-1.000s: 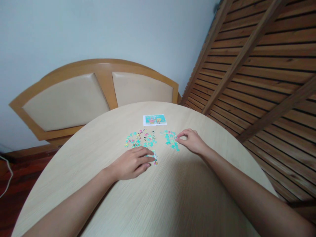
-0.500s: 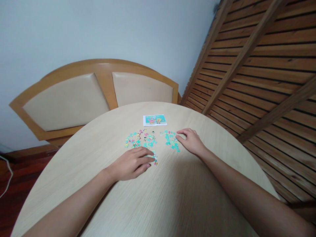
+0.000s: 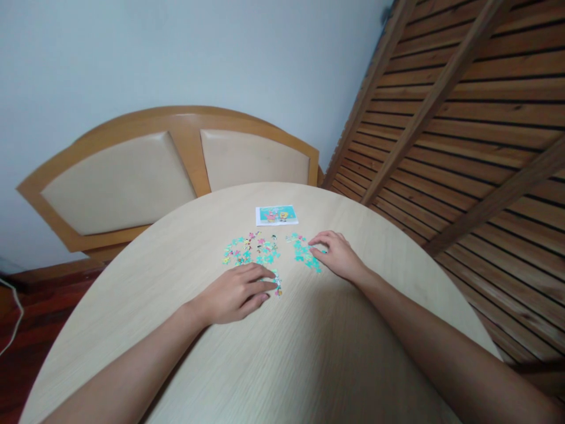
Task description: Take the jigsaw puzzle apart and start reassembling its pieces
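Two hands, with puzzle pieces [image 3: 267,258] at six o'clock from the picture card [image 3: 279,215].
My left hand [image 3: 241,292] lies loosely spread, seven o'clock of them; whether my right hand [image 3: 338,256], three o'clock, pinches one, I can't tell.

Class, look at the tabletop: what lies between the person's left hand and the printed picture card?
A loose group of jigsaw pieces, mostly turquoise with some pink and yellow, lies between the left hand and the picture card, as the head view shows.
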Demonstrator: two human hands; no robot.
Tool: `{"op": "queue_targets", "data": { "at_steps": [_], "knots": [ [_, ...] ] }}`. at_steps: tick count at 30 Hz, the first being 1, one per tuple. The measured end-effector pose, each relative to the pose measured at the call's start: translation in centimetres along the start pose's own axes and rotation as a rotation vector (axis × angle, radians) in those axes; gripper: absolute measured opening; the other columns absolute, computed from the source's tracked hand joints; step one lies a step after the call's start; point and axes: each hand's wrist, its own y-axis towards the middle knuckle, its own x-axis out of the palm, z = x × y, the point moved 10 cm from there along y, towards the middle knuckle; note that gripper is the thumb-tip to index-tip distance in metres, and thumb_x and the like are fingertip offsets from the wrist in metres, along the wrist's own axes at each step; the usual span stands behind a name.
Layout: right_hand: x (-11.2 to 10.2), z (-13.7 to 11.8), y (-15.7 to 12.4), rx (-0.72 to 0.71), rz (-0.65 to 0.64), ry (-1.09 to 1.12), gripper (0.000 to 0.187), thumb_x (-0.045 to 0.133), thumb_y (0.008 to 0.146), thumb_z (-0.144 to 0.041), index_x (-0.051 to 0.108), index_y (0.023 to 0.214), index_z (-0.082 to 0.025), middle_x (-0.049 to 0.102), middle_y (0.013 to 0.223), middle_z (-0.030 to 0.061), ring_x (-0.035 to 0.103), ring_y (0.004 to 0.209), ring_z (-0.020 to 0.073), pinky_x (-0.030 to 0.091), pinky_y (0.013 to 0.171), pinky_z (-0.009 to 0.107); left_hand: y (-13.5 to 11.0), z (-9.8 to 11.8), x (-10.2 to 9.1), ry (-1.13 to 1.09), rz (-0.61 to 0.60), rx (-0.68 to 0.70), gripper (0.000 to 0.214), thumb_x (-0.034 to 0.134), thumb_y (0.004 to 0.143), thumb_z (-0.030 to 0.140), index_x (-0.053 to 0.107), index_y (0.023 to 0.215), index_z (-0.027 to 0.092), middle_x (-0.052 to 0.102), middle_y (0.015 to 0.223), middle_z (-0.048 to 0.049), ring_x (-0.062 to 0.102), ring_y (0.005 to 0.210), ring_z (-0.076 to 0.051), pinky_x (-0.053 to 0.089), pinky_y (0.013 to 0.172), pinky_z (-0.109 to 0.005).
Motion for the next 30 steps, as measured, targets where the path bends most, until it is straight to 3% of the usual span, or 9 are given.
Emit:
{"op": "queue_targets", "data": {
  "at_steps": [8, 16, 22, 26, 30],
  "knots": [
    [0.6, -0.6, 0.1, -0.060, -0.043, 0.059, 0.008, 0.066, 0.079, -0.025, 0.068, 0.086, -0.021, 0.068, 0.108, 0.0073, 0.059, 0.106, 0.0251, 0.042, 0.099, 0.042, -0.3, -0.2, 0.4, 0.001, -0.022, -0.009, 0.030, 0.045, 0.102, 0.024, 0.062, 0.128, 0.021, 0.061, 0.128, -0.0109, 0.056, 0.120, -0.024, 0.046, 0.104, -0.042],
    [0.0, -2.3, -0.1, -0.100, -0.069, 0.103, 0.008, 0.062, 0.081, -0.021, 0.065, 0.088, -0.020, 0.071, 0.090, 0.0050, 0.064, 0.089, 0.0214, 0.048, 0.083, 0.034, -0.1, -0.1, 0.2, -0.003, -0.004, 0.002, 0.031, 0.045, 0.103, 0.025, 0.062, 0.128, 0.021, 0.062, 0.127, -0.0115, 0.057, 0.119, -0.024, 0.048, 0.103, -0.043],
    [-0.7, -4.2, -0.4, -0.057, -0.025, 0.366, 0.015, 0.068, 0.085, -0.034, 0.071, 0.090, -0.021, 0.075, 0.091, 0.0043, 0.070, 0.085, 0.0197, 0.053, 0.084, 0.034, -0.1, -0.2, 0.3, 0.001, -0.009, -0.006, 0.030, 0.046, 0.102, 0.025, 0.062, 0.127, 0.021, 0.062, 0.128, -0.0108, 0.057, 0.119, -0.024, 0.048, 0.103, -0.041],
    [0.7, -5.8, -1.3, -0.010, -0.089, 0.520, 0.017, 0.071, 0.082, -0.036, 0.075, 0.089, -0.020, 0.077, 0.088, 0.0045, 0.071, 0.081, 0.0194, 0.057, 0.078, 0.032, -0.1, -0.2, 0.3, 0.000, -0.005, -0.002, 0.029, 0.046, 0.103, 0.026, 0.062, 0.126, 0.021, 0.062, 0.127, -0.0108, 0.057, 0.119, -0.024, 0.047, 0.104, -0.042],
    [1.9, -8.3, -2.5, -0.148, -0.149, 0.500, 0.015, 0.063, 0.087, -0.024, 0.077, 0.091, -0.022, 0.077, 0.096, 0.0043, 0.071, 0.088, 0.0178, 0.056, 0.086, 0.032, -0.1, -0.2, 0.1, -0.003, 0.005, -0.005, 0.029, 0.046, 0.102, 0.027, 0.063, 0.125, 0.021, 0.062, 0.126, -0.0108, 0.058, 0.117, -0.024, 0.048, 0.103, -0.041]
  ]
}}
